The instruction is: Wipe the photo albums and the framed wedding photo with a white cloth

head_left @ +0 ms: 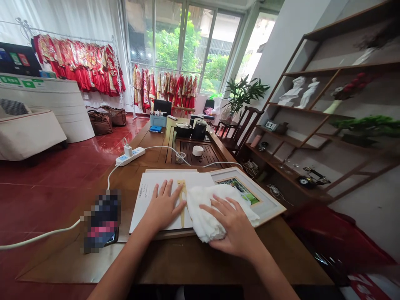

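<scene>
My left hand [163, 205] lies flat, fingers spread, on a white sheet [150, 192] on the wooden table [193, 258]. Right beside its fingers lies a thin yellowish stick-like tool [181, 200]. My right hand [233, 225] presses down with spread fingers on a crumpled white cloth [203, 208]. The cloth rests partly on the sheet and partly on a white-framed picture [265, 200] lying flat on the table.
A blurred-out phone [101, 221] lies at the left of the table, a white power strip [130, 156] with its cable behind it. Further back stand a tea tray [200, 156] with kettles and a cup. A wooden shelf [312, 125] stands to the right, racks of red garments [78, 62] at the back.
</scene>
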The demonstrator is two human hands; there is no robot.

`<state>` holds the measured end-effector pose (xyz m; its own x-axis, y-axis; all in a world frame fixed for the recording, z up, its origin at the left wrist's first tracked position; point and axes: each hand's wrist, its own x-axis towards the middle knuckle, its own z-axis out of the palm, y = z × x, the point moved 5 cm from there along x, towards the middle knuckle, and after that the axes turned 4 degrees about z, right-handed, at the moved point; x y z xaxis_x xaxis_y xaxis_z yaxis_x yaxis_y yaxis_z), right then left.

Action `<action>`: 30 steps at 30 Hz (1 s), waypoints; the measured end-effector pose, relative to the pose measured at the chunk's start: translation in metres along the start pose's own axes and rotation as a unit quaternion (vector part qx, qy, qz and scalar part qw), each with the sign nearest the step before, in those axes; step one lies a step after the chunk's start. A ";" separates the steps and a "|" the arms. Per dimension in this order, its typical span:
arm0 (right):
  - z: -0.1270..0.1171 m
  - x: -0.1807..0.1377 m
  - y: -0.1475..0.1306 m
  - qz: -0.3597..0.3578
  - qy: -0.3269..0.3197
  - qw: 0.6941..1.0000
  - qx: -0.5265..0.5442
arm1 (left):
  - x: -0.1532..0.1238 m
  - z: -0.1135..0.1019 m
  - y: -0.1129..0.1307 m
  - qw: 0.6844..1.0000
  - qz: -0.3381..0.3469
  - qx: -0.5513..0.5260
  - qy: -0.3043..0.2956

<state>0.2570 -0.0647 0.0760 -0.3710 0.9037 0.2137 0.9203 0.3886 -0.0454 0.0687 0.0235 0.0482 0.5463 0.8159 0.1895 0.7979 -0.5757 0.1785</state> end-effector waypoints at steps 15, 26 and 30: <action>0.002 0.097 0.032 0.052 0.013 0.998 0.020 | 0.001 0.003 -0.001 1.000 0.010 0.023 -0.019; -0.003 0.037 0.010 0.051 0.009 0.997 0.049 | 0.001 0.001 0.003 0.998 -0.007 0.051 -0.036; -0.004 0.004 0.000 0.056 -0.012 0.997 0.055 | 0.001 0.001 0.002 0.998 -0.005 0.045 -0.038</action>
<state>0.2563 -0.0617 0.0809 -0.2717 0.9459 0.1772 0.9374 0.3018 -0.1738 0.0707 0.0233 0.0475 0.5527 0.8255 0.1143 0.8216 -0.5627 0.0913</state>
